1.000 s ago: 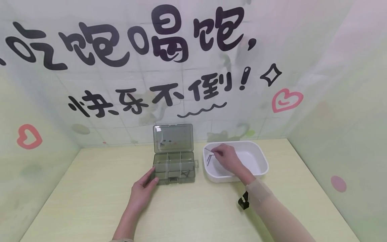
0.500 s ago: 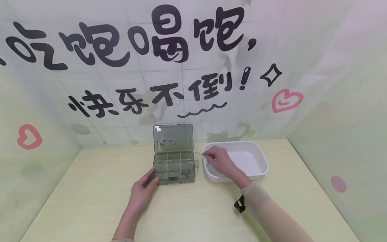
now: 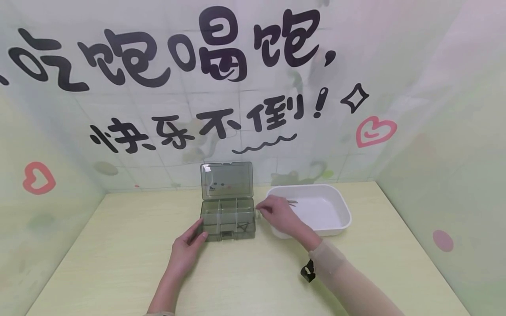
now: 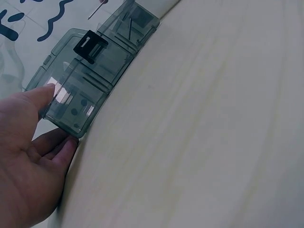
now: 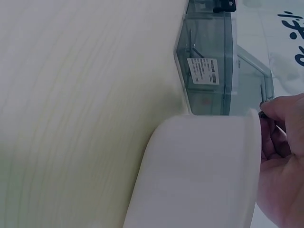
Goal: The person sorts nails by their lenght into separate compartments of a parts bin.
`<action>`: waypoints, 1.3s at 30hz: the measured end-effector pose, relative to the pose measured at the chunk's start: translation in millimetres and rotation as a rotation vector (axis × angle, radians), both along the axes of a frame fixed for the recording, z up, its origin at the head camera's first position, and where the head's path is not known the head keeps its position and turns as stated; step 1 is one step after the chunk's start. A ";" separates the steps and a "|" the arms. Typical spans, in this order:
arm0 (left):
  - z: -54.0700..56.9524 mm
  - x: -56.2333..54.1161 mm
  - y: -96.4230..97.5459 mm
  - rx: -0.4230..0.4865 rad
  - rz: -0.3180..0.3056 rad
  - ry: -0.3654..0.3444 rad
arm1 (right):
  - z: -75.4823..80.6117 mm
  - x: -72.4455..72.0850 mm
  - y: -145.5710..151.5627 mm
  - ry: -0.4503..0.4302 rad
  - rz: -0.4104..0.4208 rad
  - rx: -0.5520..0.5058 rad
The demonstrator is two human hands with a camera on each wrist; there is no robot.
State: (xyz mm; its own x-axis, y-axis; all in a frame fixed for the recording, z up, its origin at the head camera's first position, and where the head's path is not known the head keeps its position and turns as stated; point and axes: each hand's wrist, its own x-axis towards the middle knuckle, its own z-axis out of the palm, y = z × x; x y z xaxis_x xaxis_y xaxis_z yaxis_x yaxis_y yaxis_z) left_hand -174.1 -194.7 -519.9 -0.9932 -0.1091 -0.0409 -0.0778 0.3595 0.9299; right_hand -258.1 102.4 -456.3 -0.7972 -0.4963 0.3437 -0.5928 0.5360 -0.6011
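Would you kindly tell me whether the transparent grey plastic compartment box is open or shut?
The box is open: in the head view, its transparent grey lid stands raised behind it.

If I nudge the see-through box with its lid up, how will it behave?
The box probably feels stiff and light, judging by its thin, see-through, plastic-looking walls. Its lid may swing, since it stands open at the back edge. The dark sticks would likely slide about, as they lie crossed in one compartment.
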 end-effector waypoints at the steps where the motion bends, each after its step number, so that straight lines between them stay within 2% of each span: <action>1: 0.2 0.0 0.0 0.001 0.002 -0.001 | -0.6 0.2 -1.4 0.001 0.003 0.000; 7: 1.4 0.2 0.6 0.002 0.005 -0.010 | -1.4 2.3 -9.7 -0.014 0.008 0.006; 12: 1.2 0.5 0.7 0.009 0.005 -0.009 | -0.3 3.7 -17.0 -0.039 0.014 0.063; 18: 1.0 0.7 0.3 0.011 0.001 0.002 | 0.0 5.5 -21.6 -0.016 0.021 0.125; 28: 0.9 0.7 0.5 0.009 0.004 -0.006 | -1.1 7.7 -24.5 -0.006 0.028 0.146; 32: 1.1 0.8 0.6 0.004 0.002 -0.005 | -1.5 7.9 -24.3 -0.028 0.035 0.140; 39: 2.2 0.5 0.3 0.005 0.005 -0.004 | 3.4 6.0 -16.9 -0.058 0.004 0.023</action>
